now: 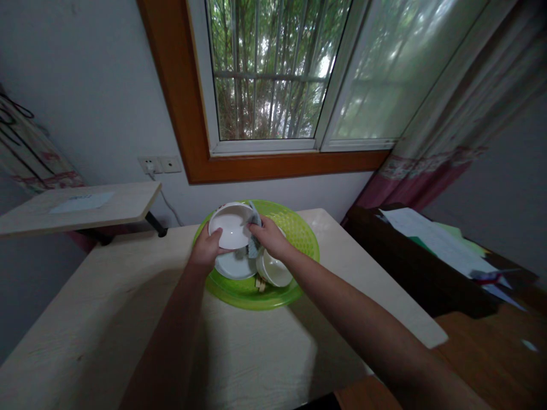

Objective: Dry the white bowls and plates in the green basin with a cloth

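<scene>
With our left hand (205, 250) we grip the white bowl (231, 226) at its left rim, thumb inside, other fingers partly hidden outside. With our right hand (271, 236) we pinch a grey cloth (253, 246) against the bowl's right edge. We hold the bowl tilted above the green basket (305, 230), over a plate (235, 266) and beside another bowl (276, 271).

Both bare arms are converging up the middle: the bare left forearm (177, 316) is rising steeply and leaning rightward, while the bare right forearm (342, 304) is slanting in from the lower right. The bare left hand (206, 249) is gripping, thumb lying uppermost; the bare right hand (270, 237) is pinching, fingers curling, thumb pointing leftward.
</scene>
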`<action>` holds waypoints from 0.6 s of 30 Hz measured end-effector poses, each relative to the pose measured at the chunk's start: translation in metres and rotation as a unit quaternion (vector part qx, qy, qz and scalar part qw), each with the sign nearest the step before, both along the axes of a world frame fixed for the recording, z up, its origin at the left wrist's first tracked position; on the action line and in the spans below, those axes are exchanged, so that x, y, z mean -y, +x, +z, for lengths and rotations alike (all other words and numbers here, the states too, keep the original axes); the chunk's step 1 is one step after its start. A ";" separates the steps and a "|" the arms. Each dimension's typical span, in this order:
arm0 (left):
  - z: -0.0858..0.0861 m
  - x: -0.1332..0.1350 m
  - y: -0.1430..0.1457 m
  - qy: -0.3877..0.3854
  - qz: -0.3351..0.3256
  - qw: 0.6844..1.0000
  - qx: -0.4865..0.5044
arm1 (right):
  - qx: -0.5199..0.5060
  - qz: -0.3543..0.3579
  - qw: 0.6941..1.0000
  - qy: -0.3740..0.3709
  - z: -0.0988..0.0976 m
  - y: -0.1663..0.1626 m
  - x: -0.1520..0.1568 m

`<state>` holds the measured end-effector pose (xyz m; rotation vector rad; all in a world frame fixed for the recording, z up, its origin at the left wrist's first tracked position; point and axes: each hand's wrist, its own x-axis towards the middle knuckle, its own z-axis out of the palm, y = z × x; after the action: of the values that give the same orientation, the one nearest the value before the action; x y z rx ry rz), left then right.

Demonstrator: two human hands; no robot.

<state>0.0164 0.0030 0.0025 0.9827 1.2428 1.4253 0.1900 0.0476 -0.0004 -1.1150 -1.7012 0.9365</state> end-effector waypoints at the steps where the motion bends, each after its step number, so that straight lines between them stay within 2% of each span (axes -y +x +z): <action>1: 0.000 0.000 0.000 0.000 -0.005 1.000 0.010 | 0.004 0.001 1.000 -0.005 -0.001 -0.001 0.000; 4: 0.000 0.000 -0.001 -0.018 -0.019 1.000 0.008 | 0.022 -0.015 1.000 -0.016 -0.006 -0.001 -0.001; 7: -0.001 0.000 -0.004 -0.042 -0.030 0.997 -0.051 | 0.052 -0.048 0.997 -0.010 -0.009 0.002 -0.004; 12: 0.006 0.001 -0.012 0.045 -0.041 0.983 -0.175 | 0.108 -0.070 0.991 0.024 -0.006 0.005 -0.006; 14: 0.009 0.003 -0.014 0.060 -0.046 0.980 -0.185 | 0.122 -0.073 0.989 0.041 -0.005 0.004 -0.004; 18: 0.012 0.006 -0.013 0.025 -0.051 0.985 -0.162 | 0.139 -0.089 0.984 0.069 -0.001 0.002 0.002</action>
<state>0.0033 -0.0032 0.0141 1.3327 1.3715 1.2549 0.1924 0.0456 -0.0011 -1.3269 -1.8205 0.5631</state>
